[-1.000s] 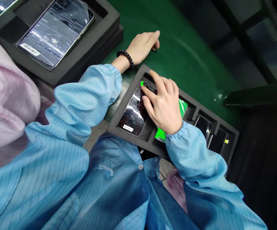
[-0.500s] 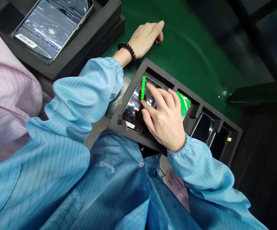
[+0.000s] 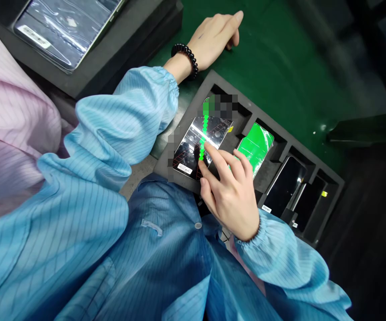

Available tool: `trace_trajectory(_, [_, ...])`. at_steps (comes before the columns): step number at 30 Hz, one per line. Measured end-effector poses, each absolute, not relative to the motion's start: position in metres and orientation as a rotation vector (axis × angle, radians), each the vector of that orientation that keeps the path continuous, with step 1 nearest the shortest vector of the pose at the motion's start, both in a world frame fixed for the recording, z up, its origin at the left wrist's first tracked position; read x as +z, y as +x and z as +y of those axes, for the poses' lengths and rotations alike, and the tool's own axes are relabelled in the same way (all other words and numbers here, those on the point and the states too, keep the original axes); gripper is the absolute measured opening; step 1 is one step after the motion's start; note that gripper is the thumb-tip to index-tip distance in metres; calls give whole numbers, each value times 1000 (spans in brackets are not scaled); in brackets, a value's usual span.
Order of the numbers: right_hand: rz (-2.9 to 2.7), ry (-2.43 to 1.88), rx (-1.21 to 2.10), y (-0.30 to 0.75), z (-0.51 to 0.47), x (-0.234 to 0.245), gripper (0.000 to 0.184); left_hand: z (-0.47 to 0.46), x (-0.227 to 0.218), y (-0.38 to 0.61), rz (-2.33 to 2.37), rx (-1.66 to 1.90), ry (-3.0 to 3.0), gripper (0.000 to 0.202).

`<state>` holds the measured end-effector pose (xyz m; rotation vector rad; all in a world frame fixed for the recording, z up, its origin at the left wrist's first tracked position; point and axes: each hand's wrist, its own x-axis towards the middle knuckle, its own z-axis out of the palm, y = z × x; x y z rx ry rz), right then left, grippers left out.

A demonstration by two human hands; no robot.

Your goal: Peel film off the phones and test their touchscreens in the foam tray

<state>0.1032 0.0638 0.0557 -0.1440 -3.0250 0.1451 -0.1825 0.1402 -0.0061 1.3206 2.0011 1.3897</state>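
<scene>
1. Phone [image 3: 193,145] lies in the left end compartment of the foam tray [image 3: 308,160], under and to the left of your right hand's [image 3: 230,187] fingertips. Its white label [image 3: 184,168], left of that thumb, carries dark print too small to read.
2. On its dark screen you have red grid lines and a green trail [image 3: 205,125] ending at your index fingertip. Pixelated blocks cover its far end.
3. Ahead and to the right of those fingers sits a green-screened phone [image 3: 256,145]; farther right are two dark phones, the nearer with a white label [image 3: 266,208], also illegible.
4. The tray's near rim runs beside your shirt [image 3: 166,214]; its far left corner comes just beside your left wrist. Green worktop [image 3: 266,58] spreads past your left fingertips and along the far rim.
5. Your right hand is unclenched, palm down, fingers slightly spread, index touching the glass, grasping nothing.
6. Your left hand [image 3: 213,38], above a black bead bracelet [image 3: 188,53], reaches forward, back upward, loosely curled; you cannot tell whether the hidden palm holds anything.
</scene>
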Motion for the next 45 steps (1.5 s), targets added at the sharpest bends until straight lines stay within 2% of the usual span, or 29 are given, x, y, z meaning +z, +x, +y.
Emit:
trace_trajectory(14, [-3038, -237, 508, 106, 56, 69, 31, 139, -6, -182, 2040, 1341, 1339, 58])
trace_trajectory(19, [-3001, -243, 476, 103, 71, 67, 33, 141, -9, -183, 2020, 1380, 1342, 59])
trace_trajectory(28, [-2899, -593, 33, 90, 140, 43, 39, 143, -16, -184, 1985, 1444, 1347, 59])
trace_trajectory(38, [-2850, -541, 219, 87, 135, 52, 41, 143, -17, -185, 1956, 1473, 1361, 66])
trace_trajectory(45, [-2930, -502, 167, 83, 129, 44, 37, 143, -16, -183, 1967, 1480, 1359, 69])
